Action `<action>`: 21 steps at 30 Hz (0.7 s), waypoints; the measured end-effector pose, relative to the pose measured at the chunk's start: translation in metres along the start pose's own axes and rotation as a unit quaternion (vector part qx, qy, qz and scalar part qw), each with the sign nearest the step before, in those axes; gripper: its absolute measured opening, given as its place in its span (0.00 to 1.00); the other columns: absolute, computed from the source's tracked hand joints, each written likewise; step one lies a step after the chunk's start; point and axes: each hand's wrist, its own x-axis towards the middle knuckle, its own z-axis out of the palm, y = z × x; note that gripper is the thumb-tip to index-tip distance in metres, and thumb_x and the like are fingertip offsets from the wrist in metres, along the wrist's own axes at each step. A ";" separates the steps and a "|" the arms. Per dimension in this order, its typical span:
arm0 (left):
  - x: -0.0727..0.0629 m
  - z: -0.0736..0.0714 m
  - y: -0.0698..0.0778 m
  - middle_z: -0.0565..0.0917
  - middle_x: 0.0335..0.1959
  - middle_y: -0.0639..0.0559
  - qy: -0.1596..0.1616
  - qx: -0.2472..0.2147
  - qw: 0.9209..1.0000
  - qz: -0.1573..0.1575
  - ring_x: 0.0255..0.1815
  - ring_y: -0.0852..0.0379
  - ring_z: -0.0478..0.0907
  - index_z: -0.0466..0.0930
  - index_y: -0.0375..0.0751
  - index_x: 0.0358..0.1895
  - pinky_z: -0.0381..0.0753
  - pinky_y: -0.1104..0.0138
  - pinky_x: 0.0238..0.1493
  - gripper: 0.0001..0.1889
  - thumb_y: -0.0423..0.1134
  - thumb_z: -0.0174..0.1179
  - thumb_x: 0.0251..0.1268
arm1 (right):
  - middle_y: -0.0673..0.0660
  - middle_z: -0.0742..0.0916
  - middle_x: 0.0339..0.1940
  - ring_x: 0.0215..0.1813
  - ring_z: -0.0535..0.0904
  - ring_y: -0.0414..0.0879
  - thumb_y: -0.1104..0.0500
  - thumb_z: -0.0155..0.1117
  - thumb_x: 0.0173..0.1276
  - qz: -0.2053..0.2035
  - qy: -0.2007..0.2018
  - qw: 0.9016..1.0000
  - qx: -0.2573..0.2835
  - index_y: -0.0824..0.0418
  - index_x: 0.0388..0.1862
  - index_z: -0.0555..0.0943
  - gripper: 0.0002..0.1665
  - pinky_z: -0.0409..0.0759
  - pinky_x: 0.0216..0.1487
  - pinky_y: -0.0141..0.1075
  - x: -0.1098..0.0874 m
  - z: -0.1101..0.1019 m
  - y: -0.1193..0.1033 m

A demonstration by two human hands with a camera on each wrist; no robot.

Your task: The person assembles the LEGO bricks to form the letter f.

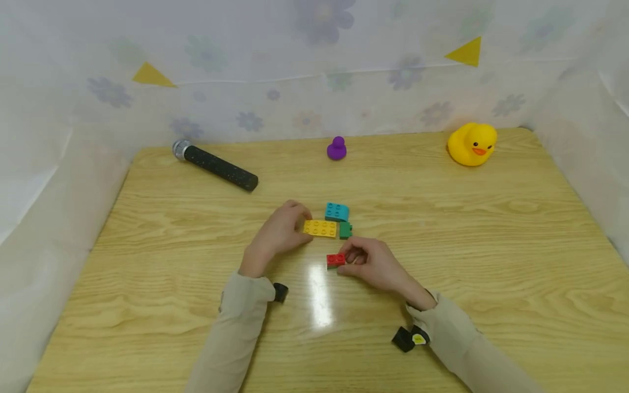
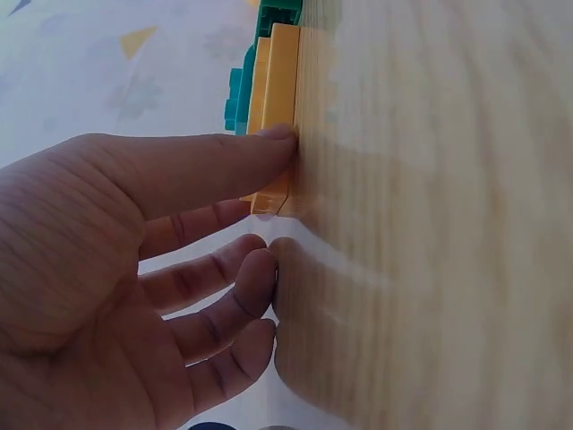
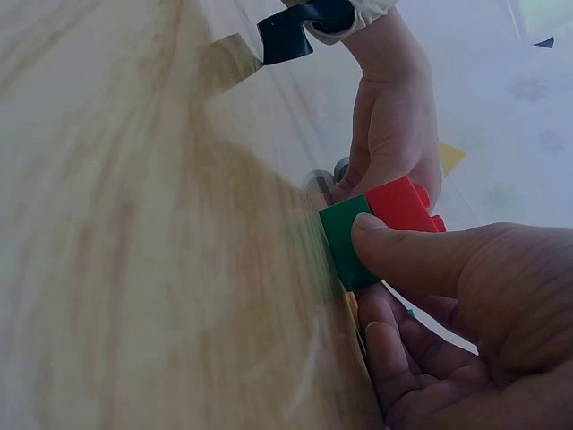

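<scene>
Close to the table's middle my left hand pinches the end of a yellow building brick between thumb and forefinger. In the left wrist view the thumb lies along the side of that yellow brick, low on the tabletop. Nearer to me, my right hand holds a red brick stacked on a green brick, with the thumb on the green side. A separate green brick lies at the yellow brick's right end. Just behind them is a blue brick with a rounded end.
A black microphone lies at the back left of the wooden table. A small purple duck stands at the back middle, a larger yellow duck at the back right. Flowered cloth walls off the back and sides.
</scene>
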 end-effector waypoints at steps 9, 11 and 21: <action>-0.009 0.000 -0.002 0.78 0.48 0.46 -0.020 -0.015 1.000 -0.011 0.48 0.51 0.73 0.77 0.41 0.52 0.73 0.58 0.52 0.20 0.42 0.68 0.58 | 0.51 0.83 0.30 0.31 0.77 0.43 0.63 0.74 0.56 -0.002 0.005 1.000 -0.002 0.59 0.36 0.81 0.10 0.76 0.33 0.32 0.000 0.000 0.001; -0.010 0.000 -0.003 0.78 0.47 0.46 -0.022 -0.015 1.000 -0.008 0.47 0.50 0.74 0.77 0.41 0.52 0.73 0.58 0.51 0.20 0.42 0.68 0.58 | 0.51 0.83 0.29 0.31 0.77 0.42 0.63 0.74 0.55 -0.002 0.008 1.000 -0.003 0.59 0.35 0.81 0.11 0.76 0.33 0.32 -0.001 0.000 0.001; -0.012 0.000 -0.005 0.79 0.44 0.48 -0.010 -0.019 1.000 -0.004 0.43 0.53 0.74 0.78 0.39 0.48 0.74 0.59 0.49 0.19 0.44 0.69 0.57 | 0.51 0.83 0.31 0.31 0.76 0.42 0.58 0.80 0.48 0.002 0.036 0.999 -0.017 0.59 0.37 0.79 0.20 0.76 0.33 0.31 -0.001 0.006 0.000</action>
